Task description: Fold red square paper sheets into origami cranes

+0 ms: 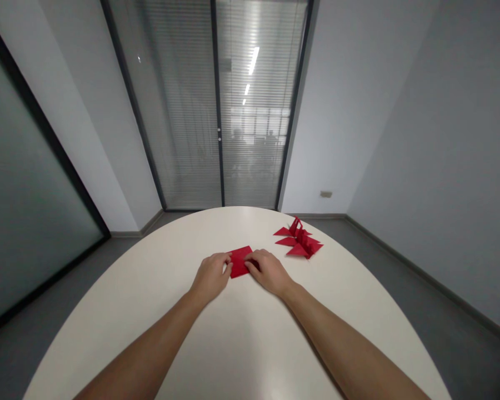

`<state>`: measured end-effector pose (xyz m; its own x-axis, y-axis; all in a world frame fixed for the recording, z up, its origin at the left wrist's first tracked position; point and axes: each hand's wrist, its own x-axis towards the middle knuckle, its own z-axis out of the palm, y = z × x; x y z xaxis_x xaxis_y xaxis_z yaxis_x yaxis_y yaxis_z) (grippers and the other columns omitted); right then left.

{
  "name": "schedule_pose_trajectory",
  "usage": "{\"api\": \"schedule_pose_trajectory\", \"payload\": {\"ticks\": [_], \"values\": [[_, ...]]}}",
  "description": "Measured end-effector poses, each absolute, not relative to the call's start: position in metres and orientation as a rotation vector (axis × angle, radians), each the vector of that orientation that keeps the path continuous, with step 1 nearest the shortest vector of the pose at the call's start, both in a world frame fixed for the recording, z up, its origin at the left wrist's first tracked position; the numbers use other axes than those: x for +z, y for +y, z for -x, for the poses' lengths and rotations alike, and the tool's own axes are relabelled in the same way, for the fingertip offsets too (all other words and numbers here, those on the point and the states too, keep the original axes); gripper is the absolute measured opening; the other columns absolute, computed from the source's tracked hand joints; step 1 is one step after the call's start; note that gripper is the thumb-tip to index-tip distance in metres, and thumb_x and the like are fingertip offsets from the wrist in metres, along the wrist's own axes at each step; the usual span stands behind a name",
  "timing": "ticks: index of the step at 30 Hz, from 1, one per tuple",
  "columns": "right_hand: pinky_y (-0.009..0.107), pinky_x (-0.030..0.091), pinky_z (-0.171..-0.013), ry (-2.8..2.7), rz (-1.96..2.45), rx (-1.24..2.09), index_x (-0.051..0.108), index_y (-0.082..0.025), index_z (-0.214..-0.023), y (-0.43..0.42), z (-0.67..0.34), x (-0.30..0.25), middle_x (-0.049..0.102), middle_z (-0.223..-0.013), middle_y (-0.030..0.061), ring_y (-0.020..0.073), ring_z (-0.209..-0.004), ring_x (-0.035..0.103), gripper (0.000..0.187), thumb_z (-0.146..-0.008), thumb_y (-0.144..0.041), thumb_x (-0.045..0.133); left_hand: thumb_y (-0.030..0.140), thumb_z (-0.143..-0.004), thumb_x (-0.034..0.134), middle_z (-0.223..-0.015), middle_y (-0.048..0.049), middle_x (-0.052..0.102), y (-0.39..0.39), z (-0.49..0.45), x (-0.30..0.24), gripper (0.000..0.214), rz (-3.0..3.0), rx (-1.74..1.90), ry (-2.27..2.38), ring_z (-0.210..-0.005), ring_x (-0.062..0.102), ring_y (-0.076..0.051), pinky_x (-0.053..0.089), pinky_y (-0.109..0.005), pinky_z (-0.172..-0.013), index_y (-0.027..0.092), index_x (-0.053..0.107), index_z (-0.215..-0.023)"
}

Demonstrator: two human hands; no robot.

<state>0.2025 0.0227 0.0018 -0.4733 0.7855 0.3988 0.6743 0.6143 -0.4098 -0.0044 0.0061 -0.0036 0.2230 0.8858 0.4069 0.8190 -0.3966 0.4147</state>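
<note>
A small folded piece of red paper [239, 262] lies on the white table between my two hands. My left hand [214, 273] is at its left edge, the thumb and fingers closed on that side. From the right, my right hand [268, 270] grips the paper's other edge, its thumb and fingertips bent against it. Both hands partly cover the paper's sides. Several folded red paper cranes [300, 243] are grouped beyond my right hand, close together with pointed wings spread out.
The round white table [158, 311] has a curved edge on the left, far and right sides. Beyond it stand a glass partition with blinds [187, 111], a pale wall [337, 111] with a small socket plate [326, 194], and a grey floor [404, 272].
</note>
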Motion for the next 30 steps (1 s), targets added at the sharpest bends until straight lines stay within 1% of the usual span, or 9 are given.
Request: {"api": "schedule_pose_trajectory", "payload": {"ticks": [4, 8, 12, 16, 19, 21, 26, 28, 30], "values": [[0.033, 0.045, -0.087, -2.263, 1.112, 0.283, 0.069, -0.021, -0.111, 0.025, -0.203, -0.002, 0.072, -0.105, 0.0056, 0.0206, -0.096, 0.061, 0.023, -0.091, -0.016, 0.06, 0.013, -0.088, 0.057, -0.104, -0.0067, 0.073, 0.007, 0.005, -0.007, 0.013, -2.355, 0.905, 1.691, -0.095, 0.067, -0.023, 0.049, -0.035, -0.087, 0.02, 0.064, -0.097], [0.032, 0.045, -0.087, -2.28, 1.061, 0.301, 0.073, -0.023, -0.103, 0.024, -0.204, -0.002, 0.07, -0.101, 0.0052, 0.0199, -0.096, 0.06, 0.024, -0.089, -0.011, 0.057, 0.011, -0.087, 0.056, -0.106, -0.0071, 0.07, 0.007, 0.006, -0.008, 0.021, -2.411, 0.957, 1.665, -0.099, 0.063, -0.023, 0.049, -0.037, -0.089, 0.019, 0.061, -0.106], [0.032, 0.044, -0.086, -2.294, 1.02, 0.308, 0.076, -0.024, -0.099, 0.021, -0.202, 0.002, 0.071, -0.101, 0.0043, 0.0196, -0.093, 0.06, 0.03, -0.084, -0.006, 0.057, 0.004, -0.085, 0.052, -0.099, -0.0046, 0.07, 0.002, 0.004, -0.001, 0.023, -2.589, 0.888, 1.545, -0.095, 0.062, -0.022, 0.047, -0.036, -0.087, 0.021, 0.065, -0.094], [0.033, 0.043, -0.087, -2.304, 0.955, 0.264, 0.076, -0.023, -0.093, 0.019, -0.199, 0.01, 0.073, -0.092, 0.0032, 0.0196, -0.088, 0.06, 0.025, -0.082, -0.007, 0.059, 0.014, -0.089, 0.055, -0.092, -0.0045, 0.072, -0.004, 0.001, 0.007, 0.017, -2.654, 0.793, 1.559, -0.088, 0.063, -0.022, 0.046, -0.037, -0.084, 0.021, 0.069, -0.088], [0.031, 0.044, -0.083, -2.305, 0.944, 0.26, 0.075, -0.02, -0.084, 0.019, -0.198, 0.012, 0.072, -0.081, 0.0034, 0.0187, -0.081, 0.06, 0.018, -0.083, -0.01, 0.06, 0.023, -0.092, 0.054, -0.094, -0.0061, 0.074, -0.006, 0.0, 0.009, 0.018, -2.659, 0.772, 1.642, -0.089, 0.064, -0.024, 0.046, -0.039, -0.083, 0.02, 0.072, -0.091], [0.03, 0.044, -0.078, -2.318, 0.942, 0.3, 0.076, -0.02, -0.083, 0.019, -0.199, 0.01, 0.073, -0.078, 0.0029, 0.0181, -0.077, 0.06, 0.018, -0.084, -0.011, 0.06, 0.025, -0.093, 0.053, -0.099, -0.0066, 0.075, -0.006, 0.0, 0.009, 0.021, -2.642, 0.768, 1.68, -0.093, 0.064, -0.025, 0.046, -0.04, -0.086, 0.021, 0.073, -0.096], [0.027, 0.048, -0.078, -2.336, 0.865, 0.533, 0.075, -0.023, -0.102, 0.018, -0.202, 0.006, 0.076, -0.096, 0.0021, 0.0164, -0.081, 0.066, 0.027, -0.086, -0.012, 0.057, 0.02, -0.09, 0.057, -0.114, -0.0066, 0.074, -0.002, 0.001, 0.006, 0.025, -2.607, 0.768, 1.676, -0.106, 0.062, -0.026, 0.046, -0.04, -0.093, 0.021, 0.073, -0.109], [0.028, 0.05, -0.079, -2.298, 0.885, 0.577, 0.074, -0.023, -0.109, 0.018, -0.202, 0.006, 0.076, -0.102, 0.0029, 0.0165, -0.084, 0.067, 0.031, -0.088, -0.012, 0.054, 0.02, -0.09, 0.056, -0.115, -0.0054, 0.074, -0.002, 0.001, 0.006, 0.027, -2.617, 0.765, 1.632, -0.105, 0.061, -0.026, 0.047, -0.04, -0.092, 0.022, 0.073, -0.111], [0.031, 0.05, -0.086, -2.264, 0.894, 0.539, 0.072, -0.023, -0.112, 0.018, -0.203, 0.007, 0.075, -0.106, 0.0044, 0.0181, -0.092, 0.067, 0.034, -0.088, -0.01, 0.052, 0.02, -0.091, 0.055, -0.114, -0.0043, 0.074, -0.003, 0.002, 0.006, 0.027, -2.627, 0.759, 1.576, -0.102, 0.061, -0.026, 0.048, -0.039, -0.089, 0.023, 0.072, -0.113]]}}
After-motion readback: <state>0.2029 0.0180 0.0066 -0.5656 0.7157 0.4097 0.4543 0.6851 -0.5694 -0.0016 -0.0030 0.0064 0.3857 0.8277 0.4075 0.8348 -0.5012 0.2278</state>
